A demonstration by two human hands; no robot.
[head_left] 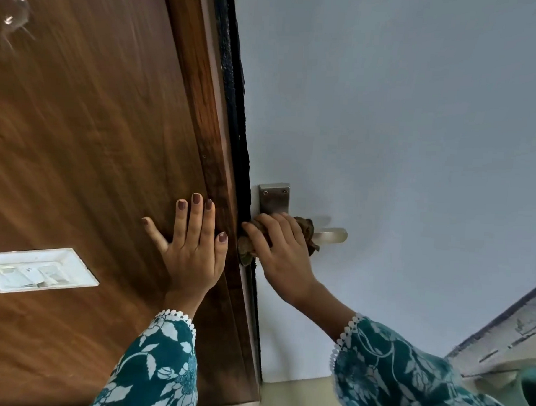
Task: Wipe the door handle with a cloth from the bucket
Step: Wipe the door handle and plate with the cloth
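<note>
cloth point(305, 232) sits bunched over the door handle point(330, 235), clamped there by the right hand point(281, 252); fingers curl round cloth and lever together, so the fabric is trapped against the metal. we judge the wrap-round grip is chosen so one stroke covers top, front and underside of the lever. bare end of the lever shows at 3 o'clock of the hand, not covered; backplate point(274, 197) stands at 12 o'clock of the hand, also uncovered.

left hand point(194, 245) lies flat, fingers spread, holding nothing, on the brown wood panel point(94, 149), at 9 o'clock of the handle. we judge it's a brace: steadies the body and resists the push of wiping.

handle is mounted on the pale door point(402, 116), just beside the dark edge strip point(234, 94) btwn the two surfaces.

switch plate point(36, 269) at 8 o'clock, well apart, no part in the work.

rim of a green vessel point(531, 395) at 5 o'clock corner; poss. the bucket, we cannot tell.

wiping step under way, approx. mid-task; lever tip and plate remain.
</note>
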